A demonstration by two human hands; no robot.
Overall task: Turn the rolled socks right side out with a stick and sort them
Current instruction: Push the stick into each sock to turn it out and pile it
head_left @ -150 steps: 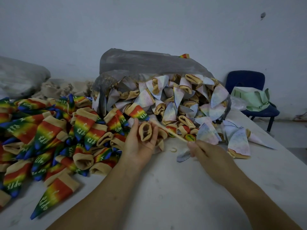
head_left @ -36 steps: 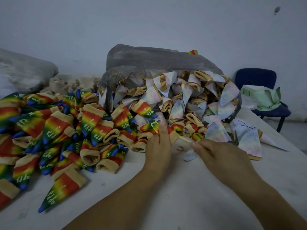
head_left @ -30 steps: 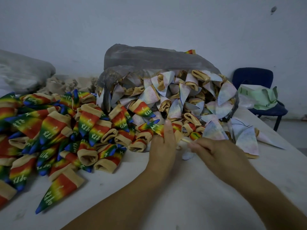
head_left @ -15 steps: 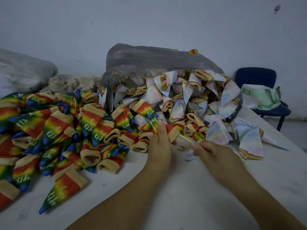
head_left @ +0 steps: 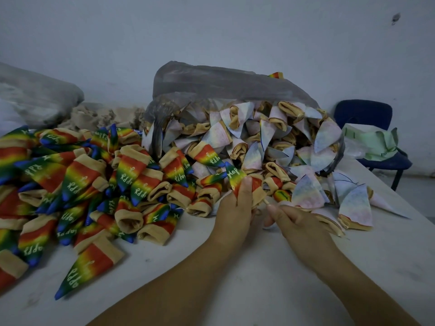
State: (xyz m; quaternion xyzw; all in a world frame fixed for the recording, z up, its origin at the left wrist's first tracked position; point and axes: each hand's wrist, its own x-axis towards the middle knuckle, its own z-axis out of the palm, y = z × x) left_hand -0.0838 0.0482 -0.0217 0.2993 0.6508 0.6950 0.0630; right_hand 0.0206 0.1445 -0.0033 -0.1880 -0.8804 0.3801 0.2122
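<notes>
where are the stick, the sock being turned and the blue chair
sock being turned [head_left: 235, 177], head view, on its rainbow tip
stick [head_left: 266, 201], head view, on the bare stretch below the sock's cuff
blue chair [head_left: 362, 113], head view, on the backrest

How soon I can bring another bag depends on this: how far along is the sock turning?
Done: a pile of rainbow socks lies right side out on the left. In hand: the left hand grips one rainbow sock, already showing its colours, while the right hand pinches the stick at its cuff. Left: many pale inside-out socks fill the plastic bag and spill beside it.
</notes>
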